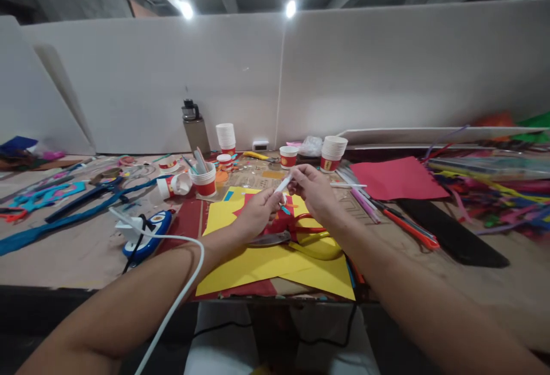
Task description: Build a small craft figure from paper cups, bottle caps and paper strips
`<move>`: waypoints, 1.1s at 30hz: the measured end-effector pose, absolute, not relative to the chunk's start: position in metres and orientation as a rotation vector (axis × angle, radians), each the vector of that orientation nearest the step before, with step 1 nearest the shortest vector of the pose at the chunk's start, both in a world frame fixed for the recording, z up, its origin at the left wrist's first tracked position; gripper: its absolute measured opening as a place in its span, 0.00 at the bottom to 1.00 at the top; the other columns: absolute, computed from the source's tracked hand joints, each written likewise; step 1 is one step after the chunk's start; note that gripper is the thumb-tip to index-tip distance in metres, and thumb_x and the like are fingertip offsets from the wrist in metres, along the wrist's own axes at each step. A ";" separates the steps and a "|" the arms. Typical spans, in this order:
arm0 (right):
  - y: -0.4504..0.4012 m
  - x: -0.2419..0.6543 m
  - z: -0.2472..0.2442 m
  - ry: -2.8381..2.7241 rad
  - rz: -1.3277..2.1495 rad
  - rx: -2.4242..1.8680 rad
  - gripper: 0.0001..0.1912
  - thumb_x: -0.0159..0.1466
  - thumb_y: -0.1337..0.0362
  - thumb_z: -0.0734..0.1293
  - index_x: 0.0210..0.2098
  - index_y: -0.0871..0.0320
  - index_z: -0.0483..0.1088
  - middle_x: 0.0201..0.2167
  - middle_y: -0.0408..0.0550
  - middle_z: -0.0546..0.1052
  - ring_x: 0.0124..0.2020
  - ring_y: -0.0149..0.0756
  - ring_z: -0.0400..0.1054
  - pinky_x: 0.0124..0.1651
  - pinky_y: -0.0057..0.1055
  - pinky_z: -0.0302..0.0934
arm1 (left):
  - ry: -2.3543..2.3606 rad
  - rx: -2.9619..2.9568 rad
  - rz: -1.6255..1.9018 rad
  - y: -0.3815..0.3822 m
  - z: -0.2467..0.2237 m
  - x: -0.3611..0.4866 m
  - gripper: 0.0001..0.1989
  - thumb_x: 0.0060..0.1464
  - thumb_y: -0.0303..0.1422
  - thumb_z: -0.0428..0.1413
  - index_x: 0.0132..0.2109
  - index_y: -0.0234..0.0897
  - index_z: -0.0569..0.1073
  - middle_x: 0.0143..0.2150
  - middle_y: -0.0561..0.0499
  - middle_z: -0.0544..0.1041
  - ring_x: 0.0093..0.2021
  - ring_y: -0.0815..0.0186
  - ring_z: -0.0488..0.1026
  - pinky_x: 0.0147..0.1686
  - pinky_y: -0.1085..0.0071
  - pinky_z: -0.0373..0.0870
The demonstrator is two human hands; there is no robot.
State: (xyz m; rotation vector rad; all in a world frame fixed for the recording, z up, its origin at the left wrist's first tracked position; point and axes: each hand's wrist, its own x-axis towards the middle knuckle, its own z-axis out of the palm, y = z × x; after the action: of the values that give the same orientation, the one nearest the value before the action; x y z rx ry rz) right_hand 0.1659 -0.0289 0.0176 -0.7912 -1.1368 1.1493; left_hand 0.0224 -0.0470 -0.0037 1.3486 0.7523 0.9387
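Observation:
Between both hands is a small white strip (283,184), held above the yellow paper (240,266). My left hand (258,213) is closed on its lower end. At its upper end, the fingers of my right hand (313,190) pinch it. Beneath the hands, red paper pieces (277,224) lie on the yellow sheets, with small orange and blue bits near the fingers. Scissors with yellow handles (320,246) rest on the yellow paper just below the hands, and a red handle loop (310,229) shows beside them.
Paper cups (203,183) with tools stand left of the yellow paper, near a blue power strip (148,237). Stacked cups (333,154) stand at the back. Right are red paper (397,178), a red cutter (410,229) and a black slab (455,234). A white cable (198,254) crosses my left forearm.

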 end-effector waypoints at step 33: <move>-0.038 0.206 0.033 -2.004 0.196 -1.158 0.18 0.61 0.65 0.66 0.51 0.55 0.70 0.34 0.46 0.75 0.30 0.33 0.65 0.36 0.31 0.61 | 0.794 1.009 1.120 -0.026 0.001 0.004 0.20 0.43 0.46 0.65 0.33 0.32 0.74 0.20 0.57 0.63 0.19 0.78 0.55 0.18 0.81 0.50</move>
State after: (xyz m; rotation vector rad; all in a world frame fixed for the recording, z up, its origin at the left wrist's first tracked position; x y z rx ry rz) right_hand 0.2061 -0.0380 0.0326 -1.1578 -2.0035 0.1956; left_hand 0.0041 -0.0262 0.0006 1.0090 0.7936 1.1202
